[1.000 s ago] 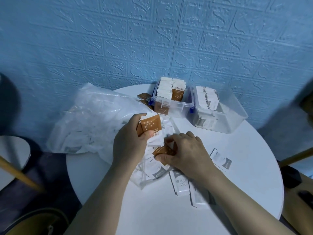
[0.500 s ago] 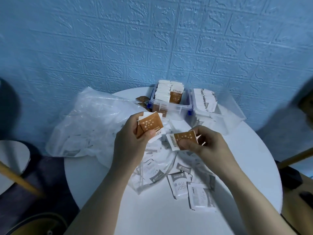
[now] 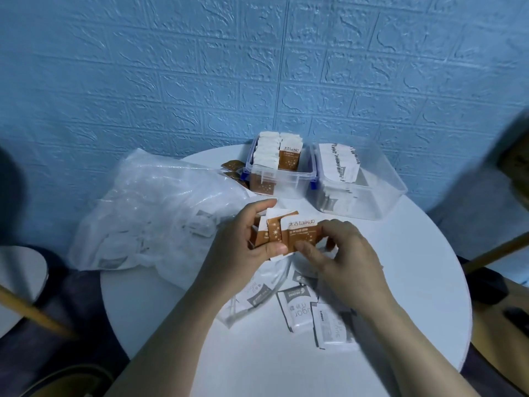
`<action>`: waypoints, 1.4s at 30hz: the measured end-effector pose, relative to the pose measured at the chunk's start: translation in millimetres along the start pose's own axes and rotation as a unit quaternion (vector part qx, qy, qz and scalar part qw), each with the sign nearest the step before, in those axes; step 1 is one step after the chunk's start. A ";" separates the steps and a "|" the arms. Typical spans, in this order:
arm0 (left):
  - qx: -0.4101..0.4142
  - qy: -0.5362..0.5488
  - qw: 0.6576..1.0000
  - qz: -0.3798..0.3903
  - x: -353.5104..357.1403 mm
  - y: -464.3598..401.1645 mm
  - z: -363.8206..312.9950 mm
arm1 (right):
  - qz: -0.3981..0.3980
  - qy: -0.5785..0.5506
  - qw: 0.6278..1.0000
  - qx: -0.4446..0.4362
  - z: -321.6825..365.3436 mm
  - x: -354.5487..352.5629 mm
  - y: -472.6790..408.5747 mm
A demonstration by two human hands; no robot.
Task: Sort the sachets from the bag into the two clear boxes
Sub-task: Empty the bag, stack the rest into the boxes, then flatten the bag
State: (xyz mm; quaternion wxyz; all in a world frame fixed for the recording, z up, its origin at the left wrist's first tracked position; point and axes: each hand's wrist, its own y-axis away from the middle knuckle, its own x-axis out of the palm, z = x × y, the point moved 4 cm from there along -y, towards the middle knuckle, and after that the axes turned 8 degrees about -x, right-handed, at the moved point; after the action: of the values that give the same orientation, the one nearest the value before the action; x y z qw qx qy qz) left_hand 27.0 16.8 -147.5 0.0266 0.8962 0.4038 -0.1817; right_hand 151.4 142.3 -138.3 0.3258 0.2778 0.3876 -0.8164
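My left hand (image 3: 243,247) grips a small fan of brown-and-white sachets (image 3: 272,233) above the table's middle. My right hand (image 3: 340,253) pinches another brown sachet (image 3: 302,232) and holds it against that fan. A crumpled clear plastic bag (image 3: 154,213) with white sachets inside lies at the left. Several white-and-grey sachets (image 3: 312,313) are scattered below my hands. At the back, the left clear box (image 3: 282,179) holds upright brown sachets. The right clear box (image 3: 369,190) holds white ones.
The round white table (image 3: 415,282) stands against a blue embossed wall. A few brown sachets (image 3: 233,167) lie left of the left box. Wooden chair parts (image 3: 498,253) show at the right edge, and another round surface (image 3: 20,273) sits at the far left.
My right hand lifted a brown sachet from the pile, carried it left and brought it against the sachets in my left hand. The view has tilted down slightly.
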 end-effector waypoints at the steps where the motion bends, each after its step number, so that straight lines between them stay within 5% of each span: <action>1: 0.000 -0.010 1.000 0.003 1.0 -0.2 0.8 | -0.013 0.052 0.998 -0.036 2.8 -1.0 0.4; 5: 0.017 -0.048 0.999 0.005 3.9 -0.1 2.3 | 0.048 0.060 0.997 -0.028 -0.8 5.0 3.9; 13: 0.049 -0.187 0.980 -0.041 3.0 1.9 -5.1 | 0.092 -0.119 0.989 0.014 -10.1 14.9 9.0; 20: 0.019 -0.109 0.994 0.006 4.3 2.5 -1.1 | 0.099 -0.123 0.987 -0.015 -9.4 15.7 8.2; 37: 0.031 -0.110 0.993 0.014 3.2 1.0 1.0 | 0.080 -0.189 0.978 -0.022 -9.3 15.6 11.0; 42: 0.025 -0.119 0.992 0.019 2.5 0.1 0.5 | 0.020 -0.218 0.975 -0.027 -9.7 12.4 10.3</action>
State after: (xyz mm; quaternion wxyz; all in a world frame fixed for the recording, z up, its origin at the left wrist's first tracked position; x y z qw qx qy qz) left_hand 28.5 18.5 -148.8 0.0552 0.8760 0.3762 -0.2968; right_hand 153.1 141.2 -157.0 0.4264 0.0921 0.3232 -0.8398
